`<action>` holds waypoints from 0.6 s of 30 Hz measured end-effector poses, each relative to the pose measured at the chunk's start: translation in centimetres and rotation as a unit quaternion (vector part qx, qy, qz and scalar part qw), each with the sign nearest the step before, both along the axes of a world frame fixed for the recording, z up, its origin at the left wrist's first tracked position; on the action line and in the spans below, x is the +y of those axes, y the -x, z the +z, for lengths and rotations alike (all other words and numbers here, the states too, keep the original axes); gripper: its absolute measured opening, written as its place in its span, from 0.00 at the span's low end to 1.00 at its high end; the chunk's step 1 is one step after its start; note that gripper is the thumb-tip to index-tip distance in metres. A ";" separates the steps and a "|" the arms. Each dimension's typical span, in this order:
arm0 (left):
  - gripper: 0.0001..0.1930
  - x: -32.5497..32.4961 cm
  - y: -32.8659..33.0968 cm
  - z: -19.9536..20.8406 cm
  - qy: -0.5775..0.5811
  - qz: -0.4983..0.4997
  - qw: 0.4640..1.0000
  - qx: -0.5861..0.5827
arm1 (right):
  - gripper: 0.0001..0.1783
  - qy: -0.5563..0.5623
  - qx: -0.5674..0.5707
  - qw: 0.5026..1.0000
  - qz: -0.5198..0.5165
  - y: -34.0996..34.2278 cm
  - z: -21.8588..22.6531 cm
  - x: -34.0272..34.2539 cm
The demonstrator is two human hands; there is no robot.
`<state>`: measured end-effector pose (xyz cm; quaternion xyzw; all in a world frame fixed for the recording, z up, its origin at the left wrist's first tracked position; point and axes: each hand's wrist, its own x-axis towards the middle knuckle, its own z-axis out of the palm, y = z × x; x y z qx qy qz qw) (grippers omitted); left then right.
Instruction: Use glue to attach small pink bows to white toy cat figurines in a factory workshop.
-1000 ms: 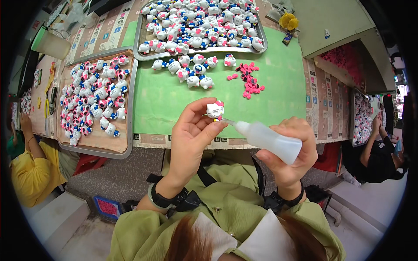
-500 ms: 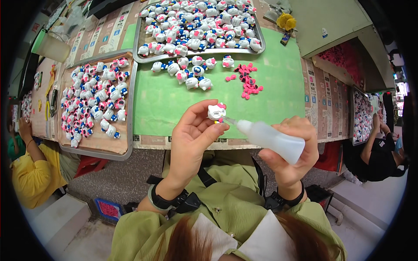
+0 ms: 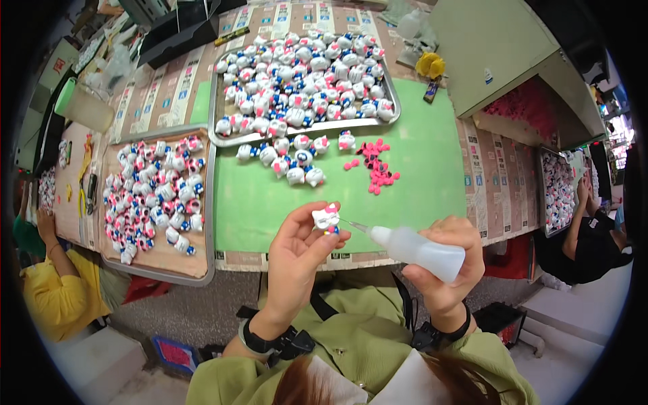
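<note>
Seen from above, a person in a green top with a pale collar sits at a bench (image 3: 499, 182). The left hand (image 3: 295, 253) pinches a small toy cat (image 3: 325, 218), white-headed with a pink bow, between thumb and fingers, just above the near edge of a green mat (image 3: 250, 209). The right hand (image 3: 451, 266) is wrapped around a translucent white squeeze bottle (image 3: 418, 253), tilted so its thin nozzle (image 3: 354, 225) points left at the toy's head; whether the tip touches cannot be told.

Beyond the hands, a loose cluster of similar toys (image 3: 295, 176) lies on the mat, with one single toy (image 3: 346, 140) just to its right. Right of that is a scatter of small pink pieces (image 3: 381, 177), some with dark faces. Behind them, a metal tray (image 3: 324, 129) is heaped with more toy cats. A second tray (image 3: 210, 223), to the left, holds another pile on a brown lining. Farther out, one person in yellow (image 3: 57, 297) is at the left, another in black (image 3: 584, 246) at the right.
</note>
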<state>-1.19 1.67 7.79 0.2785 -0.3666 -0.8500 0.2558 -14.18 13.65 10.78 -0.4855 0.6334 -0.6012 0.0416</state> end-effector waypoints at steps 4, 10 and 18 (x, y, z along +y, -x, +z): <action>0.20 -0.1 0.0 0.0 -0.032 -0.018 0.999 0.015 | 0.25 -0.006 0.007 1.000 -0.006 0.3 -0.1 0.0; 0.20 -0.2 0.0 0.1 -0.038 -0.023 0.998 0.034 | 0.25 -0.002 0.008 1.000 0.002 0.1 -0.5 0.0; 0.20 -0.1 -0.3 0.2 -0.038 -0.025 0.998 0.042 | 0.25 0.000 0.009 1.000 -0.003 0.0 -0.1 -0.1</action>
